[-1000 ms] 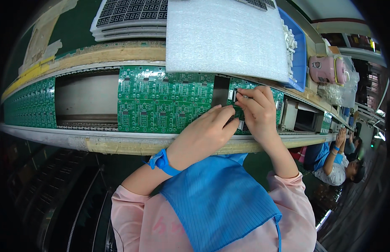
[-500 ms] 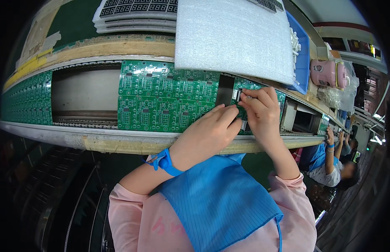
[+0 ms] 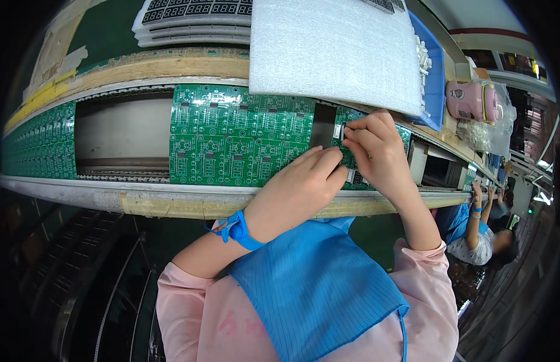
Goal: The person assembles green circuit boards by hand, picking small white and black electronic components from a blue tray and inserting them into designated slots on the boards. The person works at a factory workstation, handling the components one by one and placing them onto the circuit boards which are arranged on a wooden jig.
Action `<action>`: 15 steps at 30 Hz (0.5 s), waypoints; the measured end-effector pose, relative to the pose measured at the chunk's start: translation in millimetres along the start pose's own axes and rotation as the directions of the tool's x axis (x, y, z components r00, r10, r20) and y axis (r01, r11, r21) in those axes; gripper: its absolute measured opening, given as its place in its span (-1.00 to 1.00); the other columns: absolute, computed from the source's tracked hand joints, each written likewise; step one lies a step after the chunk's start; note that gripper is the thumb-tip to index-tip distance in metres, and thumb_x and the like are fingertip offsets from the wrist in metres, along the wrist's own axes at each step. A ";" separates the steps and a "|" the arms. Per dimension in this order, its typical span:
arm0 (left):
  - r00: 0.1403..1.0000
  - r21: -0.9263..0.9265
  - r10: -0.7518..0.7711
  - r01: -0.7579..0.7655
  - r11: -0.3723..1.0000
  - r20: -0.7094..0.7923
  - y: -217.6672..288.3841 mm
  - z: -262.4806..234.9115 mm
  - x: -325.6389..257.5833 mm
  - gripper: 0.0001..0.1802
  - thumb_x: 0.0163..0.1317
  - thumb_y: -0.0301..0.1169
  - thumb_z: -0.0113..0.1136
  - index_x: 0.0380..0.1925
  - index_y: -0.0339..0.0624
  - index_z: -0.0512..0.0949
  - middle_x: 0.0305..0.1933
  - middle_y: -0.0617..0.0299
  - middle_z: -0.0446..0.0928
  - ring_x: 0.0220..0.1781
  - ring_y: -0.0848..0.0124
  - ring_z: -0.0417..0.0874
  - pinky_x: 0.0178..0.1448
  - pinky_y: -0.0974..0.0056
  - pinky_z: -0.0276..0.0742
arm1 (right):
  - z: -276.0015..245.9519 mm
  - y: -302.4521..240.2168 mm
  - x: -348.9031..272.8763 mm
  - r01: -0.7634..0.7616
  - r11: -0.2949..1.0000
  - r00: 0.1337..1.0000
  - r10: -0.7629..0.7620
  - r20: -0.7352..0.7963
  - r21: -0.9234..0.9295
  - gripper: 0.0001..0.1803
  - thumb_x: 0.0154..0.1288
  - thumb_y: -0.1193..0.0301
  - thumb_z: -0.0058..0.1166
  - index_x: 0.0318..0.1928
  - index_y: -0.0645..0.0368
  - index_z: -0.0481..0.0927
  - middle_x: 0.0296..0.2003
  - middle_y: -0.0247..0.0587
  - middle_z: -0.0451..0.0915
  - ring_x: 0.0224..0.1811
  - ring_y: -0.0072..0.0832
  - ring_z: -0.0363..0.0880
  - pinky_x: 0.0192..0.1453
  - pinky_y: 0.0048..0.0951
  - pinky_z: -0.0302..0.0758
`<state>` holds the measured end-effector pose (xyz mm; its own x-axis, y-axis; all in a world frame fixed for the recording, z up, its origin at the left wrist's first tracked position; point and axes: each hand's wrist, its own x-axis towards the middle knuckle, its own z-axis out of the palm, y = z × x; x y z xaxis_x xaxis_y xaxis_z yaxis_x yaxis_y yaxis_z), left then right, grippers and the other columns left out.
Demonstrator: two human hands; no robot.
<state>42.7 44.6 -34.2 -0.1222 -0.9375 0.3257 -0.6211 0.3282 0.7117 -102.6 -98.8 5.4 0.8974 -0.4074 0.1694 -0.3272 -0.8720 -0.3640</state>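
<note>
My right hand is over a green circuit board, thumb and fingertips pinched at a small white-and-black part near the board's left edge. Beside it, my left hand reaches across from the left, its fingers bent together at the same board. Whatever its fingertips hold is hidden. Another small white-edged part shows on the board below my hands. To the left, a larger panel of green circuit boards lies on the conveyor rails, partly under my left hand's side.
A white foam sheet overhangs the rail's far side. Stacked digit displays lie at the far left, and a blue bin holds small white parts. A pink case stands farther right. Another person works down the line.
My right hand has shifted slightly, its thumb lower and more apart from the fingertips. The left hand stays nearly in place.
</note>
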 end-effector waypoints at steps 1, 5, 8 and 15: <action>1.000 0.003 -0.007 0.007 1.000 -0.005 0.8 -0.5 -0.1 -0.66 0.15 -0.56 0.15 -0.03 -0.37 0.57 0.11 -0.05 0.48 0.19 0.02 0.60 0.34 0.09 0.57 | -0.1 1.0 0.0 0.006 1.000 1.000 -0.006 -0.003 0.009 -0.82 0.00 0.65 0.35 -0.32 0.34 0.67 -0.25 -0.11 0.61 -0.17 -0.13 0.53 -0.12 -0.23 0.54; 1.000 0.007 -0.025 0.025 1.000 -0.003 2.0 -0.7 -0.9 -0.65 0.16 -0.56 0.17 -0.02 -0.35 0.57 0.15 -0.04 0.47 0.21 0.02 0.59 0.27 0.12 0.60 | 2.2 2.5 -2.2 0.005 0.999 1.000 -0.004 -0.024 0.035 -0.82 0.01 0.64 0.36 -0.32 0.35 0.66 -0.26 -0.09 0.60 -0.17 -0.13 0.53 -0.13 -0.24 0.54; 1.000 0.003 -0.024 0.024 1.000 -0.008 1.9 -0.2 -0.9 -0.66 0.17 -0.56 0.17 -0.02 -0.35 0.57 0.14 -0.04 0.48 0.20 0.03 0.60 0.24 0.11 0.61 | 3.7 1.0 -2.3 0.009 1.000 0.999 -0.008 -0.033 0.022 -0.83 0.00 0.64 0.36 -0.33 0.35 0.66 -0.27 -0.09 0.59 -0.17 -0.13 0.52 -0.13 -0.24 0.54; 1.000 -0.054 -0.026 0.026 0.998 -0.002 0.3 -0.3 0.4 -0.64 0.14 -0.61 0.21 0.00 -0.37 0.57 0.09 -0.02 0.48 0.17 0.06 0.61 0.23 0.11 0.60 | -5.1 3.8 0.8 -0.004 0.999 0.998 0.008 0.069 -0.053 -0.85 0.02 0.52 0.40 -0.36 0.25 0.69 -0.21 -0.12 0.61 -0.10 -0.13 0.53 0.01 -0.17 0.51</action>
<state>42.7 44.4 -33.7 -0.1046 -0.9456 0.3082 -0.5812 0.3096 0.7526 -104.7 -103.8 8.8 0.9132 -0.3943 0.1026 -0.3460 -0.8835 -0.3157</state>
